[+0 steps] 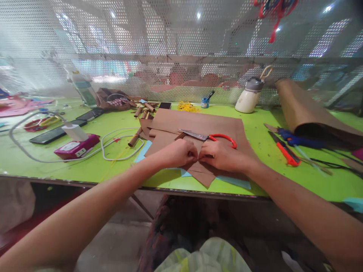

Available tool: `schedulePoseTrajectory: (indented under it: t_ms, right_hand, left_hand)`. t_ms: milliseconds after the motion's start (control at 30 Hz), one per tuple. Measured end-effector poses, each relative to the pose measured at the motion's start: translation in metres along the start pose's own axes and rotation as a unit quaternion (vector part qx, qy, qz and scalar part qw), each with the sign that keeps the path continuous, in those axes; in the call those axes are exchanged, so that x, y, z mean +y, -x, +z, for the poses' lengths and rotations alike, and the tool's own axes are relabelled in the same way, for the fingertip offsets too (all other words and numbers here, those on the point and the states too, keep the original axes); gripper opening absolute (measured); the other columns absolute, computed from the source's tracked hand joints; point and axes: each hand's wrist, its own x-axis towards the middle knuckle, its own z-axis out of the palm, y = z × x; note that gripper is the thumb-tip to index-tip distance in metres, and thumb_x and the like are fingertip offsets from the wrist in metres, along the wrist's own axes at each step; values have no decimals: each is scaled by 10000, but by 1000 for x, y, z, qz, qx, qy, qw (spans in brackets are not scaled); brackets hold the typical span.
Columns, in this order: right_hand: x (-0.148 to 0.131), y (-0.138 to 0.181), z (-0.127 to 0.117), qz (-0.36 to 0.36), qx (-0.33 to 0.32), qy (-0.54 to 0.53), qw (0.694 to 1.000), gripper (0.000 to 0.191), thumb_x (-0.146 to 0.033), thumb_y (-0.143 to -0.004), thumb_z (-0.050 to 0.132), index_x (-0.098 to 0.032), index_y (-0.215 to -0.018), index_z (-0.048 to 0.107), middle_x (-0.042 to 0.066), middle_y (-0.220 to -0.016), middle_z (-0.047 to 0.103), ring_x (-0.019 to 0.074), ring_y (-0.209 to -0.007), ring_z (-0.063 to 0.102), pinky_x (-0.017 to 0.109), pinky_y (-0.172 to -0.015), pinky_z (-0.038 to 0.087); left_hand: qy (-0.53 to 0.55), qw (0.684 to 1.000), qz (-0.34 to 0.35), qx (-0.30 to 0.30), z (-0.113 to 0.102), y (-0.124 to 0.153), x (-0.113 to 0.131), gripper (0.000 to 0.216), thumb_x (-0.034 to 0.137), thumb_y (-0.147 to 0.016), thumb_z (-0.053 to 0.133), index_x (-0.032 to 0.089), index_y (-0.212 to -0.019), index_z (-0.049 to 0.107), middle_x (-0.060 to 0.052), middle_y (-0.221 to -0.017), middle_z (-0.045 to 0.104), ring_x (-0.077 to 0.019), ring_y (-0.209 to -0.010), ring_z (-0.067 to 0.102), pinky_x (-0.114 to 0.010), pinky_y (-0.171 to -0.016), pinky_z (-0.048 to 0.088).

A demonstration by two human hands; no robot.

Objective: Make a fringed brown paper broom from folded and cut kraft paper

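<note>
My left hand (180, 152) and my right hand (222, 155) meet at the front of a green table (255, 177), both pinched on a small folded piece of brown paper (202, 172). It lies on a larger brown paper sheet (195, 124) with light blue paper (235, 182) under it. Red-handled scissors (208, 136) rest on the sheet just behind my hands.
Rolled brown paper tubes (143, 111) lie at the back left, with phones (53, 133), a pink box (76, 148) and a white cable (113, 145). To the right are a red cutter (285, 151), blue-handled scissors (297, 139), a brown paper roll (309, 111) and a white bottle (249, 96). A perforated metal screen stands behind.
</note>
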Motion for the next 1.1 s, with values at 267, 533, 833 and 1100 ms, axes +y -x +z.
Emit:
schedulePoseTrajectory:
  t_ms: [267, 533, 833, 1100]
  right_hand:
    - [-4, 5, -8, 7, -31, 32, 999, 176, -129, -812, 508, -170, -819, 679, 63, -792, 625, 171, -784, 537, 269, -693, 360]
    - [-4, 10, -12, 5, -72, 52, 996, 163, -134, -814, 482, -161, -789, 641, 59, -790, 599, 170, -775, 521, 279, -690, 349]
    - [-4, 18, -11, -6, -78, 57, 995, 128, -83, -784, 473, -157, -810, 575, 60, -829, 562, 161, -755, 500, 272, -674, 350]
    - [-13, 24, -7, -39, -66, 151, 986, 134, -56, -796, 446, -149, -785, 543, 60, -816, 546, 172, -737, 475, 285, -660, 357]
  left_hand:
    - [-103, 993, 59, 20, 2, 10, 6, 219, 169, -792, 455, 140, -774, 672, -69, -745, 577, -147, -704, 542, -235, -650, 395]
    - [-130, 987, 94, -4, 0, 18, 7, 191, 127, -805, 438, 131, -760, 624, -56, -740, 498, -139, -697, 498, -235, -650, 388]
    - [-173, 977, 122, -15, 0, 25, 5, 266, 7, -726, 439, 141, -903, 585, -71, -871, 491, -164, -790, 488, -264, -729, 403]
    - [-206, 968, 143, 10, 1, 34, 10, 163, 83, -789, 452, 137, -883, 574, -82, -875, 501, -190, -848, 473, -298, -773, 393]
